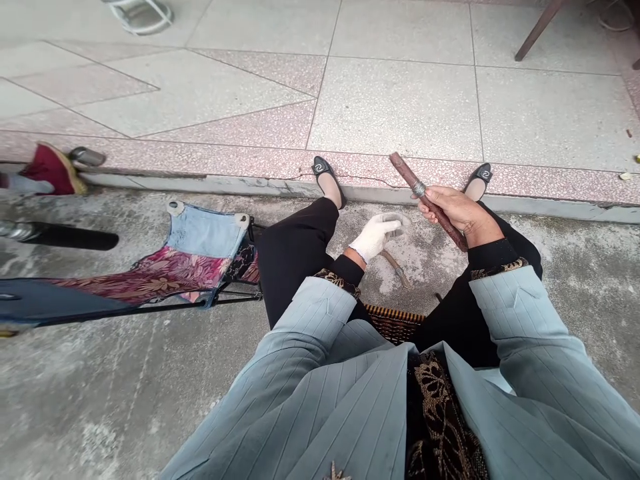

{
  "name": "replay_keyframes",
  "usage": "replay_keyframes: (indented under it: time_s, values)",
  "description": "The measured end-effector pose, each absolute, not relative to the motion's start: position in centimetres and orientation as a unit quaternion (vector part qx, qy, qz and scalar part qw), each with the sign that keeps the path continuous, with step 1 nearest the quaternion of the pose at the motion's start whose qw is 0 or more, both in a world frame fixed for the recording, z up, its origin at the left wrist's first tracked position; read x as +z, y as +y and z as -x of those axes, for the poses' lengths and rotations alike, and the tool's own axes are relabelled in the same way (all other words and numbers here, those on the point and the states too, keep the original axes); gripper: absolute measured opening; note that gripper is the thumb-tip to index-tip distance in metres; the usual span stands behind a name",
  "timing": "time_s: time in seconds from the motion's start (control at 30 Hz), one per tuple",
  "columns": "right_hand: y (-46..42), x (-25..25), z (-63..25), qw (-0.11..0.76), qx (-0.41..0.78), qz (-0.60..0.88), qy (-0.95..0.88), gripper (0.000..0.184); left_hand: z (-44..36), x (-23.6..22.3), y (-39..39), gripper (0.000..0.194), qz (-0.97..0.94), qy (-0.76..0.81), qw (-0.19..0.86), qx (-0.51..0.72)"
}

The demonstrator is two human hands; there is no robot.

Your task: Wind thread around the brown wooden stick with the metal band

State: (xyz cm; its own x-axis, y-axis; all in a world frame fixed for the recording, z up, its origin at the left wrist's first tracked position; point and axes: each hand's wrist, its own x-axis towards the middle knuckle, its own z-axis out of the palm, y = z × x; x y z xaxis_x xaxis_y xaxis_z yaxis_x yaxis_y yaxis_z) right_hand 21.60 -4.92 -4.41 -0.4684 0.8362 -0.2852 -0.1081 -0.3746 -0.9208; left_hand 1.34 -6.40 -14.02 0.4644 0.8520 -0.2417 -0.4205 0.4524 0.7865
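Observation:
My right hand, bare, is closed round a reddish-brown wooden stick that slants up to the left. Silvery wire is wound in tight turns about the stick just above my fingers. To the left, my left hand wears a white knitted glove and has its fingers curled round a blurred loop of thin wire. The two hands are apart. Below them, a second, thinner brown stick lies on the concrete, with a wrapped band near its lower end.
A woven wicker seat edge shows between my legs. On the left stands a folding recliner with flowered cloth. Another person's red shoe and a dark tube are beyond it. A raised tiled step runs across the front.

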Motion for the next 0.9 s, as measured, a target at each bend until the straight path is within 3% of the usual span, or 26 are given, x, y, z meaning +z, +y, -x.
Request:
replay_keyframes:
  time_s: [0.17,0.57,0.8,0.9]
  values:
    - [-6.1,-3.6,-20.8,0.264,0.752,0.347,-0.494,0.041,-1.5,-14.1,-6.0,0.028,-0.236,0.289,0.811,0.451]
    - [-4.8,-3.7,-21.7,0.329,0.716,0.395,-0.473,0.046,-2.0,-14.3,-7.1,0.030,-0.322,0.326,0.800,0.387]
    - [-3.3,-4.4,-22.4,0.349,0.655,0.475,-0.472,0.038,-1.7,-12.7,-7.5,0.025,-0.453,0.386,0.707,0.382]
    - [-2.3,-4.8,-22.4,0.308,0.584,0.533,-0.528,0.030,-1.0,-11.5,-7.4,0.021,-0.526,0.448,0.646,0.327]
